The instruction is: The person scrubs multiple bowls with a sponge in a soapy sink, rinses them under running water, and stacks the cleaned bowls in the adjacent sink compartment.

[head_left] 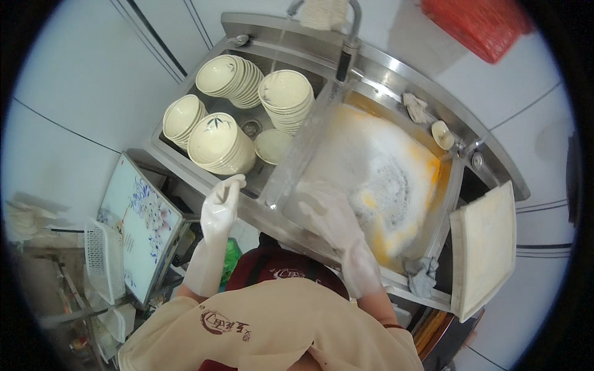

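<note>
My left hand (222, 201), in a long white rubber glove, is at the front rim of the left sink basin (260, 190). Its fingers are drawn together, and nothing shows in them. Just beyond is a stack of cream bowls (213, 143) with a bamboo-leaf print. My right hand (329, 211), gloved the same way, is blurred over the near left corner of the right basin (452, 185). Whether it holds anything cannot be made out. White and orange-tinged foamy water (385, 176) fills that basin and hides what lies under it.
More bowl stacks (285, 97) and a single bowl (274, 146) stand in the left basin, under a running faucet (294, 8). Cloths (415, 107) (421, 276) lie on the rim. A cream board-like slab (485, 250) leans at right; a floral-topped stand (144, 222) is at left.
</note>
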`<state>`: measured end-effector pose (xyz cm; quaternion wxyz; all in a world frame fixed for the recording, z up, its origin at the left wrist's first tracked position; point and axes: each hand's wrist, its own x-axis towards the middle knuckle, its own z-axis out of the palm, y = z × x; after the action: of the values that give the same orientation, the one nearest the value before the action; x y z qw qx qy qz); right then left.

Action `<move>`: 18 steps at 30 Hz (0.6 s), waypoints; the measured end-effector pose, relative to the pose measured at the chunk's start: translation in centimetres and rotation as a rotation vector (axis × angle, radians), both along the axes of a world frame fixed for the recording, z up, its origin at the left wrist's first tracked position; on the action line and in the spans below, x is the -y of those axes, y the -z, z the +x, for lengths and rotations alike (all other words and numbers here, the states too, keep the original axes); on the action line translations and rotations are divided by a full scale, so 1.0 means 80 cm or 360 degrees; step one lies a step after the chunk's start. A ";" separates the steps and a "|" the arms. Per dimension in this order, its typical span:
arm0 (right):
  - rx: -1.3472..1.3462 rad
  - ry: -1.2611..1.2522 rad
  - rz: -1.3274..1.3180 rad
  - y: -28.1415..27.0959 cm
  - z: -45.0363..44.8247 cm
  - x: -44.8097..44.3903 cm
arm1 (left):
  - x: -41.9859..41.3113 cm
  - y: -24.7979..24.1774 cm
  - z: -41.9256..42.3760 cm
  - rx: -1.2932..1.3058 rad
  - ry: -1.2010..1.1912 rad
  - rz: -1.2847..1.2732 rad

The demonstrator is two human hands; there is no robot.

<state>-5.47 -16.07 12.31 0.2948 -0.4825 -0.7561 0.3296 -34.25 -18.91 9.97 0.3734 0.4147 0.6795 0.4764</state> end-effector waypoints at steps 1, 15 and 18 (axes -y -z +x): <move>-0.0030 -0.0080 -0.0019 0.004 -0.030 -0.021 | -0.005 -0.007 -0.016 0.0186 -0.0088 -0.0034; 0.1112 0.0240 0.0255 0.205 -0.162 -0.380 | -0.094 -0.031 -0.219 0.0381 -0.0261 -0.0184; 0.0852 0.0207 0.0269 0.172 -0.177 -0.374 | -0.102 -0.019 -0.254 0.0537 -0.0188 -0.0178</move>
<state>-19.67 13.88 -1.42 0.1444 -0.5735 -0.7993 0.1067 -54.60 -10.75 11.47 0.4758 0.2668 0.6558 0.5219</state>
